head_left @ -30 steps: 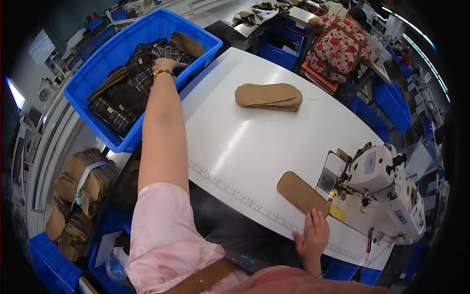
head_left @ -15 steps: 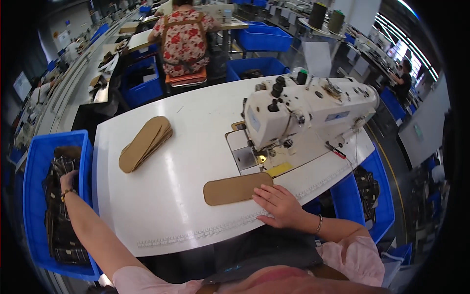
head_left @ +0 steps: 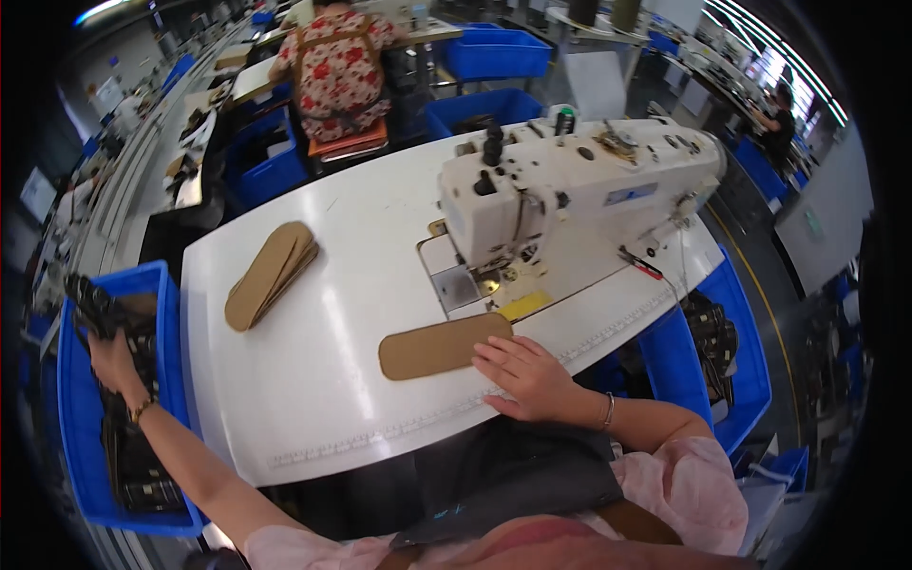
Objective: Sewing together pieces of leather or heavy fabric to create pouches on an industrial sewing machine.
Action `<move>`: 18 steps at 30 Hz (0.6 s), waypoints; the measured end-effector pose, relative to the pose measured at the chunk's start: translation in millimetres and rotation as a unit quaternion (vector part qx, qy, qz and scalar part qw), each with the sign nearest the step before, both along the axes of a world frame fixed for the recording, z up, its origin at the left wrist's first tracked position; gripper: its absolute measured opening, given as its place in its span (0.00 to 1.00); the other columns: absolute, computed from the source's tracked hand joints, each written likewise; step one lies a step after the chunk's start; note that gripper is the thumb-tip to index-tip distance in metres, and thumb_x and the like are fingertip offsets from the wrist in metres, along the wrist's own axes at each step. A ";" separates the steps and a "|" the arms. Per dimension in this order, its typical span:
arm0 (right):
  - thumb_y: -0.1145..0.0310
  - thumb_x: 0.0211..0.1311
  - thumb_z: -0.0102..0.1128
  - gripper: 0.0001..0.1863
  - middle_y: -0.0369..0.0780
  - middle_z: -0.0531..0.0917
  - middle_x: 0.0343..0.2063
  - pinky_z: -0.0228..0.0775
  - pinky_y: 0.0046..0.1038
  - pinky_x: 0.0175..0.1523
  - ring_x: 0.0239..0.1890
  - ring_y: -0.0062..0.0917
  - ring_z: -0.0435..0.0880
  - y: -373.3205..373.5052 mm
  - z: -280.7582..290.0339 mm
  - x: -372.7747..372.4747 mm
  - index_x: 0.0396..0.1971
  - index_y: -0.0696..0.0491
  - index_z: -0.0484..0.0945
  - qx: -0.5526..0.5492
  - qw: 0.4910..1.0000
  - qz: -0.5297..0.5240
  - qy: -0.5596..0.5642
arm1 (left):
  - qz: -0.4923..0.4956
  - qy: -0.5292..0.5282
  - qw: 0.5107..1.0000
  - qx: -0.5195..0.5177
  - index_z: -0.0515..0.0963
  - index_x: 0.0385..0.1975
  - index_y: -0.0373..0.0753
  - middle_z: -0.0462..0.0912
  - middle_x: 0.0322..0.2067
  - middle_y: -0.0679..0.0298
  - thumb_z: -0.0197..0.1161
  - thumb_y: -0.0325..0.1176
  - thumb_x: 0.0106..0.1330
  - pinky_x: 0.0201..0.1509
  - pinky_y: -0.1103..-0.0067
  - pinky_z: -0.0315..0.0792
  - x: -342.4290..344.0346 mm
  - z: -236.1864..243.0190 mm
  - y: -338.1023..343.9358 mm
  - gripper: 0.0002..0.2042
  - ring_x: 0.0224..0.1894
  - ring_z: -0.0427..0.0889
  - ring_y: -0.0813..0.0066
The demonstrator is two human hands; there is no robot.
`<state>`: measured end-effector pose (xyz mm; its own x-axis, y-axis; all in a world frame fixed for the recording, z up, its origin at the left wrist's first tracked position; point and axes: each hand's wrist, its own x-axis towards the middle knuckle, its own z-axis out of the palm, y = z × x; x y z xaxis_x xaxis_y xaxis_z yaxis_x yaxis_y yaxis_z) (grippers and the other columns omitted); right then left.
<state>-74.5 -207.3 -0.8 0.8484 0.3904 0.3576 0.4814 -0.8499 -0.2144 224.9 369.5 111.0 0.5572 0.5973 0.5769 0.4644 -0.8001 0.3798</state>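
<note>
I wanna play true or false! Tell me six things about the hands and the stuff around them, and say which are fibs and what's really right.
1. The left hand grips dark plaid cloth at a blue bin. True.
2. The right hand rests on a single brown oblong piece. True.
3. The red-handled tool is in the right hand. False: it lies on the white table, by the sewing machine.
4. The stack of brown pieces lies inside the blue bin. False: it lies on the white table.
5. Ruler markings run along the table edge nearest the person. True.
6. The sewing machine is left of the stack. False: it is to the right.
</note>
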 end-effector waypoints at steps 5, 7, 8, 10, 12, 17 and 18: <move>0.58 0.57 0.66 0.30 0.46 0.77 0.60 0.63 0.44 0.67 0.64 0.40 0.74 -5.0 0.0 -1.7 0.57 0.58 0.76 -0.040 0.999 0.002 0.006 | -0.320 -0.209 0.921 -0.076 0.83 0.43 0.33 0.90 0.37 0.57 0.76 0.37 0.55 0.44 0.74 0.78 -41.9 28.2 -55.8 0.19 0.39 0.88 0.67; 0.59 0.57 0.65 0.30 0.47 0.77 0.61 0.62 0.45 0.67 0.64 0.41 0.74 -7.0 -6.8 -0.9 0.58 0.58 0.76 -0.043 0.999 0.011 -0.001 | -0.395 -0.138 0.844 -0.335 0.84 0.39 0.30 0.88 0.34 0.60 0.74 0.29 0.55 0.37 0.78 0.78 -76.6 38.7 -94.3 0.14 0.32 0.87 0.75; 0.60 0.57 0.64 0.29 0.47 0.76 0.61 0.62 0.46 0.67 0.64 0.43 0.73 -7.4 -8.5 -2.2 0.58 0.59 0.76 -0.044 0.999 -0.001 0.000 | -0.408 -0.114 0.823 -0.379 0.84 0.40 0.30 0.88 0.34 0.58 0.74 0.29 0.54 0.37 0.78 0.80 -89.3 36.9 -105.2 0.15 0.29 0.87 0.73; 0.61 0.57 0.63 0.29 0.48 0.76 0.61 0.61 0.47 0.67 0.64 0.44 0.73 -2.9 -9.8 -0.7 0.58 0.59 0.76 -0.045 0.999 0.005 -0.005 | -0.412 -0.026 0.746 -0.522 0.83 0.42 0.29 0.88 0.36 0.56 0.75 0.32 0.53 0.41 0.77 0.81 -110.6 19.0 -103.2 0.19 0.32 0.87 0.70; 0.62 0.58 0.62 0.29 0.50 0.76 0.61 0.61 0.48 0.67 0.65 0.46 0.72 0.5 -10.0 -1.4 0.58 0.60 0.75 -0.041 0.999 -0.002 0.015 | -0.393 0.071 0.707 -0.583 0.81 0.45 0.26 0.87 0.40 0.54 0.76 0.34 0.52 0.44 0.76 0.82 -119.3 -17.6 -92.5 0.24 0.36 0.88 0.67; 0.62 0.58 0.62 0.29 0.51 0.75 0.61 0.60 0.48 0.68 0.65 0.47 0.72 -4.6 -11.5 -4.2 0.59 0.61 0.74 -0.052 0.999 0.012 0.003 | -0.260 0.202 0.844 -0.423 0.82 0.45 0.29 0.88 0.34 0.55 0.73 0.50 0.58 0.43 0.69 0.81 -116.6 -75.1 -76.6 0.28 0.39 0.88 0.64; 0.63 0.58 0.61 0.29 0.51 0.75 0.61 0.60 0.49 0.68 0.65 0.48 0.71 -5.9 -11.1 -4.8 0.59 0.61 0.74 -0.054 0.999 0.009 0.002 | -0.260 0.198 0.844 -0.426 0.82 0.45 0.29 0.88 0.34 0.55 0.73 0.50 0.58 0.43 0.69 0.81 -115.9 -75.4 -77.2 0.28 0.39 0.88 0.64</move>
